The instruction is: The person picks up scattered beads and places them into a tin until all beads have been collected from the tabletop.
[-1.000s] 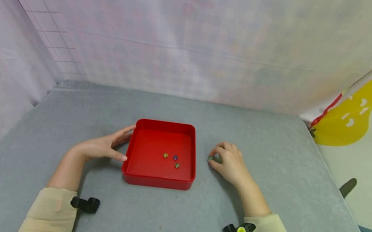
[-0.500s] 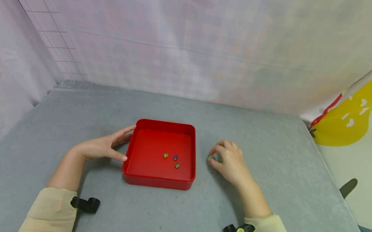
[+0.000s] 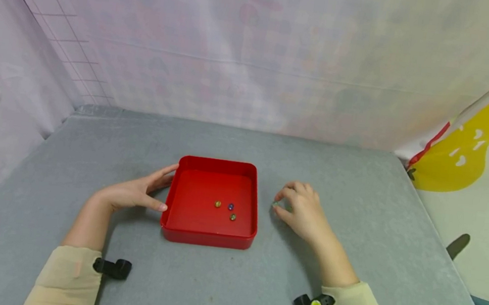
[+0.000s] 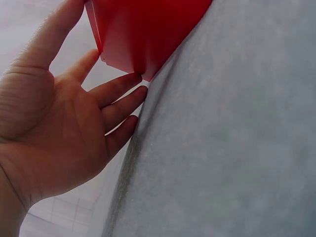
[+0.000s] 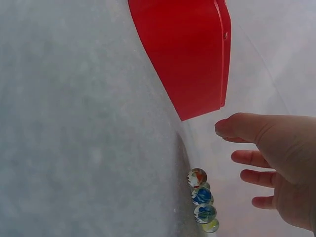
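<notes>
A red square tray (image 3: 206,239) stands on the grey tabletop, with 3 glass marbles inside, among them a yellow one (image 3: 217,204) and a blue one (image 3: 230,207). My left hand (image 3: 134,194) rests at the tray's left side with its fingers spread, thumb and fingertips at the wall. To the right of the tray, my right hand (image 3: 301,210) pinches a greenish marble (image 3: 274,204) between thumb and fingertips. In the right wrist view, that marble is hidden behind the thumb (image 5: 242,126). Several more marbles (image 5: 201,195) lie on the table below this hand, mostly covered by it in the head view.
The grey tabletop (image 3: 191,288) runs back to a pale hanging cloth (image 3: 253,82). Another cloth with a yellow printed shape (image 3: 465,149) hangs on the right. Black wrist cameras (image 3: 113,268) are strapped on both forearms.
My right hand has risen slightly, the pinched marble shifting a little up and left with its fingertips. The left hand, the tray and the marbles in it have stayed put.
</notes>
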Demonstrator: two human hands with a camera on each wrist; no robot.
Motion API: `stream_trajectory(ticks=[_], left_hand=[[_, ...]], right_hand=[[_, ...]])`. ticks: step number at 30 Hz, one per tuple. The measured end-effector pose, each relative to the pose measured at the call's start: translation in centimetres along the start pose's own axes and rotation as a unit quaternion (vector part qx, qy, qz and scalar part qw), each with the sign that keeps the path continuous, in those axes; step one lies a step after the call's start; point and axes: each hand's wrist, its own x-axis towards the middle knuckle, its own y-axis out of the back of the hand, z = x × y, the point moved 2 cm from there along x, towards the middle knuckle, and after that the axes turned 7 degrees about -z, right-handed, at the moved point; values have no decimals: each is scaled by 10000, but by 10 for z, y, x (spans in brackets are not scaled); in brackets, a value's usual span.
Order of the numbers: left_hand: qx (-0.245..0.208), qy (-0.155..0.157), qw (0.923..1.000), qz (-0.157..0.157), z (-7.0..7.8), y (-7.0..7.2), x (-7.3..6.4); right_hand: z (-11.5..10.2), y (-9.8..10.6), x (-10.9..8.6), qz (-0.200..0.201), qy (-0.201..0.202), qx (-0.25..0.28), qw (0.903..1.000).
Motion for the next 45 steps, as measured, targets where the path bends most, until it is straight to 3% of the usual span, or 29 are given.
stream_trajectory(ticks=[21,45], left_hand=[[90,-41,9999,-33,0,1,0],[73,-91,9999,-47,0,1,0]], right_hand=[[-15,16,-1,316,233,-81,9992],[-41,22,1,367,449,-114,9983]])
